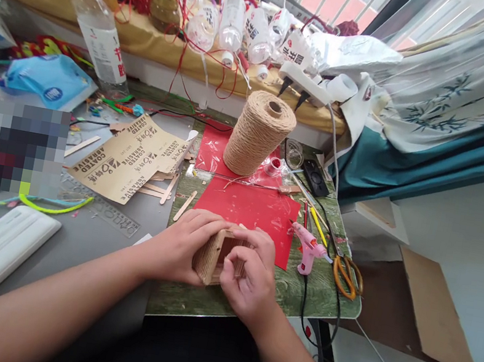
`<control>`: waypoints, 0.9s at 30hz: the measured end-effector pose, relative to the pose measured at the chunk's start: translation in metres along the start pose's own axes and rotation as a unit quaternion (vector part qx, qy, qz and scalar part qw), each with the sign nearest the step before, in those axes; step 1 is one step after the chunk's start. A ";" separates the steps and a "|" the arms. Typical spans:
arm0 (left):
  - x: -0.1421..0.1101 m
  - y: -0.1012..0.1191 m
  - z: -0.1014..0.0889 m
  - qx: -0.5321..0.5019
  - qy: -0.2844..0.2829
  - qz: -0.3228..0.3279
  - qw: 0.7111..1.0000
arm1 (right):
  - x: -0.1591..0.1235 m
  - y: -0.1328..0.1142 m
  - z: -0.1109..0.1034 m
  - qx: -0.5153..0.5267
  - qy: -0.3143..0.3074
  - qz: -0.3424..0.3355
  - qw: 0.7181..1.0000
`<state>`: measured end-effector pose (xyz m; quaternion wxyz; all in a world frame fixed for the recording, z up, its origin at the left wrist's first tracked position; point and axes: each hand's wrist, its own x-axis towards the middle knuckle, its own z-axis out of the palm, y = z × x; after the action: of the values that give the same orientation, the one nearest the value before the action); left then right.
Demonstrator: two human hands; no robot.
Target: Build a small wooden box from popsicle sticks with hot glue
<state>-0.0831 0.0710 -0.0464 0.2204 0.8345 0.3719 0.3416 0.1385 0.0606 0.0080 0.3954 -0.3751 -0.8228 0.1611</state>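
1. Left hand point(188, 243): fingers and thumb clamped on the side of the twine-wrapped box point(206, 257)
2. Right hand point(255, 271): thumb and index curled at the box's open face, hand against its right side; can't tell if the fingertips pinch anything
3. Box: tilted, opening toward camera, over the near edge of the red sheet point(247, 207), above the green mat point(183, 300)
4. Twine spool point(256, 137): upright, beyond the box
5. Pink glue gun point(307, 249): right of the red sheet, near orange-handled scissors point(339, 279)
6. Sandpaper sheets point(131, 158): left, overlapping craft sticks
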 end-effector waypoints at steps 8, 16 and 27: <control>0.002 -0.009 -0.004 -0.020 0.003 -0.056 0.998 | -0.010 0.004 -0.009 0.123 0.048 0.030 0.991; 0.001 -0.006 -0.002 -0.001 0.009 -0.055 0.998 | -0.010 0.005 -0.007 0.099 0.021 0.096 0.990; 0.000 -0.003 -0.010 -0.026 0.008 -0.047 0.999 | -0.022 0.022 0.005 0.075 -0.011 0.167 0.983</control>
<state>-0.0917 0.0738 -0.0417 0.2546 0.8074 0.4033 0.3473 0.1540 0.0595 -0.0193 0.3806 -0.4748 -0.7384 0.2906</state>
